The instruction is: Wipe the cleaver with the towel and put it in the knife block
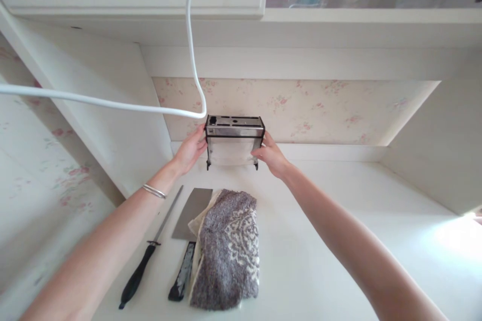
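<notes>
Near the back wall, a slotted knife holder [235, 132] with a metal-and-black top, a pale see-through body and small black feet is gripped between both my hands. My left hand [191, 149] presses its left side, fingers partly hidden behind it. On the opposite side, my right hand [274, 155] has its thumb across the front and its fingers around the edge. Closer to me lie a honing steel [139, 270] with a black handle and a cleaver [193, 213] with a worn dark handle. A folded grey-and-cream towel [229, 251] partly covers the cleaver.
A white cable [150, 109] hangs across the upper left, its bend close above the knife holder. An overhead shelf [357, 16] holds several plastic-wrapped bottles. White side panels [105, 95] and floral wallpaper [278, 105] enclose the white counter [316, 241].
</notes>
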`<state>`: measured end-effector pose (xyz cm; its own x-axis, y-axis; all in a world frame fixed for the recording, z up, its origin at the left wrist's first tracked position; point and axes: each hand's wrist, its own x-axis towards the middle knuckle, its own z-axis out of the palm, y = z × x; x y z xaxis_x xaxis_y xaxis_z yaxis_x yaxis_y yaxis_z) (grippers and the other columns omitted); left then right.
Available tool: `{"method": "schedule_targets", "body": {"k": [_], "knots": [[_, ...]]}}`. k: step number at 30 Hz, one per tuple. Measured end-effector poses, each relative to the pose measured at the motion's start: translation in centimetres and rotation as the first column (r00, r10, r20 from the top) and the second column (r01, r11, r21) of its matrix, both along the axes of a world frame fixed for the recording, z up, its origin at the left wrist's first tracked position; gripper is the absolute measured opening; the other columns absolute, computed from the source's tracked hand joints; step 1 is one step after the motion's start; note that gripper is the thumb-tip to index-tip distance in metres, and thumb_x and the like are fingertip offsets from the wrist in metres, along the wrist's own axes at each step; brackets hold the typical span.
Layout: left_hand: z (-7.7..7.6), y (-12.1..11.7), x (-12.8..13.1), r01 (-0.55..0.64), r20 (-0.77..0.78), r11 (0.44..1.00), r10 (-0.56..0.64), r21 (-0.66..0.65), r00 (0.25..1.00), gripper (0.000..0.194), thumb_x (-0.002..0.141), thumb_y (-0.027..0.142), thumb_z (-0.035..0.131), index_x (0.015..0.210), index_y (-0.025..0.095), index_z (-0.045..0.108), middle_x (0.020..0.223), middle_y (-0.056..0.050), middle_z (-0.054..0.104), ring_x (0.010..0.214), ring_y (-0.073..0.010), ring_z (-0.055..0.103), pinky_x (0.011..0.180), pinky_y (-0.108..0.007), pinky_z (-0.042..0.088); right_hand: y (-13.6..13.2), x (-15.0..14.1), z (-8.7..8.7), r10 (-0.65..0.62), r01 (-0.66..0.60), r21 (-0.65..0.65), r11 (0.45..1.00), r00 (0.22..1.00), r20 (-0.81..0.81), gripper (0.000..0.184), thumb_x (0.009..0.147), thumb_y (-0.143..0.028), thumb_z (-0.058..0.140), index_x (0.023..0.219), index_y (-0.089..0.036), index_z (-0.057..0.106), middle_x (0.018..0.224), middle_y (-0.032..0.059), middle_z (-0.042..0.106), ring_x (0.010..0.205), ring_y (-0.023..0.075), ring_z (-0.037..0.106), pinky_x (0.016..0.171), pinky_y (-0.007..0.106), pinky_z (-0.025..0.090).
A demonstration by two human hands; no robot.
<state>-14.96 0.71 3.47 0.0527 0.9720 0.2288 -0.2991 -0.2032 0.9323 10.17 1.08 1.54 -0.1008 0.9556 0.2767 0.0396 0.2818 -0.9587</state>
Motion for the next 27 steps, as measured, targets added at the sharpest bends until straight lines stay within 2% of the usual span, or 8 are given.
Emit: {"method": "schedule_targets", "body": {"k": [3, 6, 12, 16, 20, 27], "knots": [[-0.5, 0.0, 3.2, 0.085, 0.026, 0.996, -0.084, -0.015, 0.996, 0.043, 0.082, 0.042, 0.059, 0.124, 0.032, 0.053, 0.138, 0.003, 0.048, 0.122, -0.0211, 0.048, 0.108, -0.037, 0.03, -1.2, 3.3, 0.1, -0.035, 0.035, -0.008, 0.999, 0.999, -0.021, 0.07, 0.057, -0.01, 0.056, 0.124, -0.032, 0.047, 0.118, 0.0014, 0.058, 0.104, 0.025, 0.054, 0.084, 0.042, 0.047], [-1.6, 0.0, 6.6, 0.154, 0.036, 0.988, -0.154, -0.007, 0.987, 0.042, 0.083, 0.041, 0.059, 0.123, 0.032, 0.054, 0.136, 0.002, 0.05, 0.125, -0.0202, 0.045, 0.109, -0.036, 0.028, -2.2, 6.3, -0.5, -0.084, 0.083, -0.069, 0.994, 0.996, -0.016, 0.072, 0.056, -0.01, 0.057, 0.123, -0.033, 0.047, 0.115, 0.0014, 0.059, 0.1, 0.0248, 0.055, 0.079, 0.04, 0.048], [-3.8, 0.1, 11.4, 0.16, 0.085, 0.987, -0.157, -0.028, 0.984, 0.04, 0.083, 0.045, 0.057, 0.122, 0.035, 0.055, 0.139, 0.004, 0.047, 0.13, -0.0184, 0.04, 0.11, -0.036, 0.025, -2.5, 10.4, -1.9, -0.114, 0.109, -0.154, 0.982, 0.993, -0.022, 0.073, 0.055, -0.01, 0.058, 0.122, -0.038, 0.046, 0.12, 0.0004, 0.056, 0.103, 0.0251, 0.054, 0.077, 0.04, 0.049], [-4.6, 0.8, 12.5, 0.185, 0.08, 0.982, -0.181, -0.043, 0.98, 0.041, 0.083, 0.046, 0.057, 0.122, 0.035, 0.055, 0.138, 0.004, 0.048, 0.129, -0.0185, 0.041, 0.11, -0.035, 0.025, -2.0, 11.5, -2.8, -0.131, 0.12, -0.199, 0.973, 0.99, -0.043, 0.073, 0.056, -0.011, 0.059, 0.121, -0.04, 0.046, 0.125, 0.0005, 0.054, 0.108, 0.0261, 0.052, 0.078, 0.041, 0.048], [-5.1, 2.2, 12.6, 0.194, 0.124, 0.979, -0.185, -0.067, 0.975, 0.04, 0.083, 0.043, 0.058, 0.122, 0.034, 0.054, 0.14, 0.005, 0.046, 0.129, -0.0176, 0.041, 0.111, -0.033, 0.023, -0.8, 11.8, -3.4, -0.125, 0.107, -0.21, 0.972, 0.99, -0.072, 0.073, 0.058, -0.014, 0.06, 0.123, -0.042, 0.044, 0.128, 0.0, 0.051, 0.11, 0.0265, 0.051, 0.078, 0.044, 0.048], [-5.0, 4.4, 12.4, 0.202, 0.156, 0.974, -0.185, -0.1, 0.97, 0.042, 0.083, 0.043, 0.055, 0.123, 0.029, 0.053, 0.146, 0.002, 0.038, 0.129, -0.0188, 0.04, 0.11, -0.032, 0.027, 1.8, 11.6, -4.3, -0.096, 0.072, -0.197, 0.978, 0.989, -0.112, 0.08, 0.057, -0.014, 0.054, 0.129, -0.047, 0.038, 0.134, -0.0013, 0.046, 0.115, 0.0256, 0.048, 0.082, 0.05, 0.046]]}}
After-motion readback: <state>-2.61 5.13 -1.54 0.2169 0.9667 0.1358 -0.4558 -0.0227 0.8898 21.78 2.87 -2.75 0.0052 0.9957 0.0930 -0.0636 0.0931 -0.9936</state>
